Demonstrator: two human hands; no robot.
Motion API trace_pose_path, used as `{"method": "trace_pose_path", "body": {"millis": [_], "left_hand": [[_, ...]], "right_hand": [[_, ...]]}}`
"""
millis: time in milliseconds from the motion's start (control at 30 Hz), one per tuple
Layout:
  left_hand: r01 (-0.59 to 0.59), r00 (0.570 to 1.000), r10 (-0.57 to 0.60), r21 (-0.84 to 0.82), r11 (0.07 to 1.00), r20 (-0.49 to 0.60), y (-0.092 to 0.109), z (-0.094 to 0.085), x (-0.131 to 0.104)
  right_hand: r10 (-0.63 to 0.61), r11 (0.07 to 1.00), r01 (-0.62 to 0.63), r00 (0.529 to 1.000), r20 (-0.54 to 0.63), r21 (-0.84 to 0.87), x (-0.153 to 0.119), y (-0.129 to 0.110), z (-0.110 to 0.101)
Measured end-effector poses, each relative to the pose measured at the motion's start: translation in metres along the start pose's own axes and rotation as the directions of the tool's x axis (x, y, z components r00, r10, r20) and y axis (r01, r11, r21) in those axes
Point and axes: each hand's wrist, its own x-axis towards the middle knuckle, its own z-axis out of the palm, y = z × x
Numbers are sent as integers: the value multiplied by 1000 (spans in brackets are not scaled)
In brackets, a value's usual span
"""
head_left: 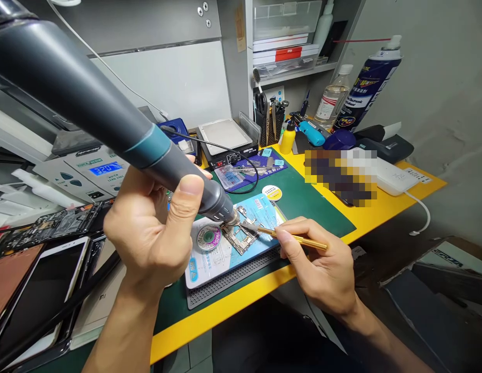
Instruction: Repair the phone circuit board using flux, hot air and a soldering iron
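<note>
"320" on display [105,169]; "OPEN" on box [288,54]; "mi" on phone [93,305]; "Electronic" on spray can [367,88].

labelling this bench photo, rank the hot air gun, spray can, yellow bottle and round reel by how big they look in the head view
1. Hot air gun, helped by its nearness to the camera
2. Spray can
3. Yellow bottle and round reel: too alike to rank

Gray shelving [235,77] stands behind a yellow table [202,324], beside a pale wall [431,103].
</note>
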Motion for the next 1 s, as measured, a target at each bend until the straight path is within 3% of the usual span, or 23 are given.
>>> {"method": "trace_pose_path", "body": {"millis": [267, 467, 733, 1000], "left_hand": [[-20, 999, 18, -36, 999, -36, 1, 2, 1], [-4, 1000, 3, -38, 999, -21, 0, 1, -1], [-30, 998, 28, -45, 999, -50, -1, 3, 2], [-45, 997, 42, -36, 998, -60, 0, 4, 2]], "right_hand": [[31, 999, -31, 1000, -3, 15, -3, 2, 0], [-48, 999, 48, 998, 33, -1, 1, -1, 0], [-68, 997, 66, 997, 36, 36, -7, 5, -2], [-145, 987, 147, 989, 35, -61, -5, 0, 1]]}}
